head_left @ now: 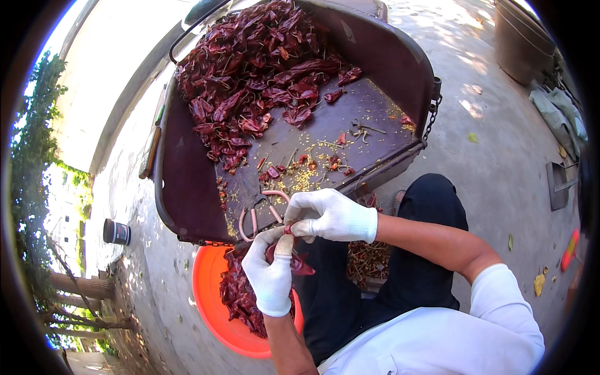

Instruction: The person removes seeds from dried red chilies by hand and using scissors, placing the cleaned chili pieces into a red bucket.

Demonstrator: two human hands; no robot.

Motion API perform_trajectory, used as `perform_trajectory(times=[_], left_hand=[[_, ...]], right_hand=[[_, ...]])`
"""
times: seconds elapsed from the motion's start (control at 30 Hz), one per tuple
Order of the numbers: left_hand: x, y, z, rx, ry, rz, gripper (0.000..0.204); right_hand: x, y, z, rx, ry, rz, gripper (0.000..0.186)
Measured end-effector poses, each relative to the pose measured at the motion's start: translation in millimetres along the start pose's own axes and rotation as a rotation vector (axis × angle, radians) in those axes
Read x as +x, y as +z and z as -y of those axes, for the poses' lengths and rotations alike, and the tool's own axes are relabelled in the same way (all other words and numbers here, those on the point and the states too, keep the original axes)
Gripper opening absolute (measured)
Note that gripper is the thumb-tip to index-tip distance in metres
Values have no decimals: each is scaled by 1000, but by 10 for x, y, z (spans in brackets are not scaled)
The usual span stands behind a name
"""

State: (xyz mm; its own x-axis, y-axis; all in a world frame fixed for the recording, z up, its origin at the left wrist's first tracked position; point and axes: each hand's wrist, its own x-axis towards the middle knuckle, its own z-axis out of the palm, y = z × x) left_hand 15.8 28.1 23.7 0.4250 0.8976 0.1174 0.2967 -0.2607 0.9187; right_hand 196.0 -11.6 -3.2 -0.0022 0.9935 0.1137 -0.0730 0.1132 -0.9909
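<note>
My gloved left hand [269,275] is closed round a dried red chili pepper [302,266], whose wide end sticks out beside the glove. At the pepper's other end, the fingers of my gloved right hand [332,215] are pinched together on its tip. Just beyond my hands, scissors with pink handles [254,222] lie at the near edge of a dark maroon cart bed [275,139]. Below my left hand, an orange basin [206,294] holds more dried red peppers [240,294].
A big heap of dried peppers [250,69] fills the bed's far left. Yellow seeds [302,178] and loose stems [364,129] lie scattered nearer. Between my legs is a pile of stems [369,262]. A chain [431,119] hangs at the right corner; a brown bucket [522,44] stands beyond.
</note>
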Motion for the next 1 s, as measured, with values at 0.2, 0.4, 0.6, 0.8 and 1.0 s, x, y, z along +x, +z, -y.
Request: perform_trajectory(times=[0.2, 0.4, 0.6, 0.8, 1.0], left_hand=[[32, 67, 115, -95, -48, -133, 22], [0, 21, 75, -490, -128, -66, 33], [-125, -49, -77, -332, -48, -30, 29], [-202, -40, -147, -27, -35, -43, 17], [-216, -158, 11, 136, 48, -100, 14]], right_hand=[[19, 131, -107, -320, -280, -92, 19], [64, 111, -123, 324, -24, 83, 16], [11, 113, -50, 389, 3, 86, 15], [-43, 153, -196, 194, 0, 43, 21], [-95, 284, -235, 45, 5, 50, 28]])
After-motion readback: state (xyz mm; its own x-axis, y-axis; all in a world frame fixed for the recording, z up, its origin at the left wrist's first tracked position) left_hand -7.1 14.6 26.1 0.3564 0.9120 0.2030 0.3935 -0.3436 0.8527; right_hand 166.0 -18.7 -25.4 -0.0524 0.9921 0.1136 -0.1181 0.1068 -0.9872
